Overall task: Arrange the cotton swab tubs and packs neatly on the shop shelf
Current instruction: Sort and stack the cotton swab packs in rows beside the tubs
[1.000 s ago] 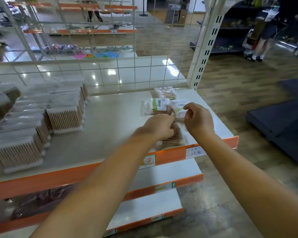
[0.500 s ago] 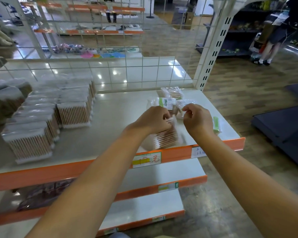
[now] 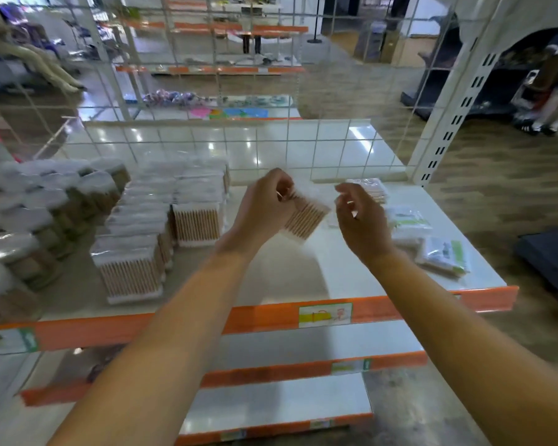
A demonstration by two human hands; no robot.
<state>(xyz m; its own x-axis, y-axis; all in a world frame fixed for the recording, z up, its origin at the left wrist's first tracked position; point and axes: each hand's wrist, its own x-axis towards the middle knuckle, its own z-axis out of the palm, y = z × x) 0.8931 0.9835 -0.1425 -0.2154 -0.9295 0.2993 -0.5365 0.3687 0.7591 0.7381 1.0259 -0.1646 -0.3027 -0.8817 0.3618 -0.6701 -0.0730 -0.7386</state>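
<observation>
A clear pack of cotton swabs [image 3: 305, 217] is pinched in the curled fingers of the left hand [image 3: 264, 204] and held tilted above the shop shelf [image 3: 287, 272]. The right hand [image 3: 358, 217] hangs just beside it, fingers loosely curled and holding nothing. Half a second ago both hands were low over the loose packs [image 3: 432, 249] at the shelf's right; the pack has since been lifted leftward, probably toward the neat rows of swab tubs [image 3: 161, 226], where it is yet to be set.
</observation>
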